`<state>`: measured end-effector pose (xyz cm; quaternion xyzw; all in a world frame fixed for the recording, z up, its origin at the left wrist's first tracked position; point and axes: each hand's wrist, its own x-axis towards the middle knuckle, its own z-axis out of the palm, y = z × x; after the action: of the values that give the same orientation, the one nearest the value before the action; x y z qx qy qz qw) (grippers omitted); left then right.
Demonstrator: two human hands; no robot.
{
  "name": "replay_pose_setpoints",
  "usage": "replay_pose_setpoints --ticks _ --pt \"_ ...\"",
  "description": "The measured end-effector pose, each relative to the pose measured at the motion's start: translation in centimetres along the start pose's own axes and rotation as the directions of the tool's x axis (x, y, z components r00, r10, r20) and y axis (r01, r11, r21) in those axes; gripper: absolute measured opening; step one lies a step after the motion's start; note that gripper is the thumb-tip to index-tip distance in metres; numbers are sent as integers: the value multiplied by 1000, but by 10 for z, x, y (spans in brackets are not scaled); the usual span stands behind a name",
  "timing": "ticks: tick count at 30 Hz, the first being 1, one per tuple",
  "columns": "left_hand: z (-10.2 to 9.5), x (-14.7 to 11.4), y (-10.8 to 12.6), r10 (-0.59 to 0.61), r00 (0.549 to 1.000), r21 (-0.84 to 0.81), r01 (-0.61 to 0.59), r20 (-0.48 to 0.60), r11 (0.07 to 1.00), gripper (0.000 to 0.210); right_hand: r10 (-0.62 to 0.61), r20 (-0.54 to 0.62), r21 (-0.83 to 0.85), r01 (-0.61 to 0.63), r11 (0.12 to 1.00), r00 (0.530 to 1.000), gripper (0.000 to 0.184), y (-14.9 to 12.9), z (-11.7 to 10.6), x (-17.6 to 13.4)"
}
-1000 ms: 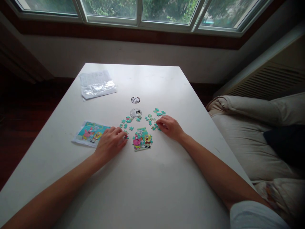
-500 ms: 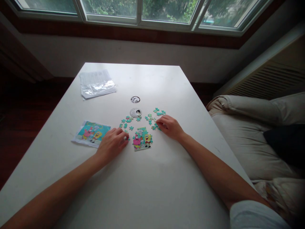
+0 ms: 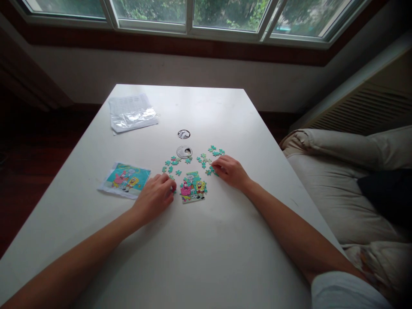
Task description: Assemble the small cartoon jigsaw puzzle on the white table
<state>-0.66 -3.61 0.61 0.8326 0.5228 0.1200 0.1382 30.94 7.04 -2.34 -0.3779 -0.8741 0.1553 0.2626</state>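
A partly assembled jigsaw puzzle (image 3: 193, 189) with pink, yellow and teal cartoon figures lies flat on the white table. My left hand (image 3: 157, 193) is at its left side, fingers curled and closed on a puzzle piece (image 3: 174, 192) that is mostly covered by the fingertips. To the upper right of the puzzle, my right hand (image 3: 230, 171) rests with thumb and fingers drawn together, touching the edge of a group of loose teal pieces (image 3: 203, 160). What its fingertips hold, if anything, is hidden. More loose pieces (image 3: 170, 169) spread above the puzzle on the left.
Left of my left hand lies a printed picture packet (image 3: 124, 180) with the same figures. A clear plastic bag over paper (image 3: 133, 115) is at the far left of the table (image 3: 206, 249). Two round metal-rimmed fittings (image 3: 184, 151) sit mid-table. A cushioned seat (image 3: 322, 189) stands right.
My left fingers have closed further and moved slightly right at the puzzle's left side. My right hand stays in place by the loose pieces. The view has shifted slightly.
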Motion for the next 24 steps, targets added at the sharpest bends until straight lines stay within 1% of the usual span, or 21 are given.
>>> replay_pose_setpoints --ticks 6,9,12,16,24 --pt "1 -4 5 25 999 99 -22 -24 995 13 -3 -2 5 3 1000 1000 15 -1 0 0" --pt "1 -4 5 22 999 124 -18 -33 992 12 2 9 8 -2 1000 1000 15 -1 -1 1" --pt "1 -4 2 1 998 131 7 -56 991 14 -5 3 10 5 1000 1000 15 -1 -1 1" --pt "1 -4 1 -18 998 130 27 -67 991 13 -46 -24 10 47 999 999 14 1 0 1" --pt "-1 -4 4 -39 999 116 43 -37 992 17 -50 -34 7 50 999 998 13 1 1 1"
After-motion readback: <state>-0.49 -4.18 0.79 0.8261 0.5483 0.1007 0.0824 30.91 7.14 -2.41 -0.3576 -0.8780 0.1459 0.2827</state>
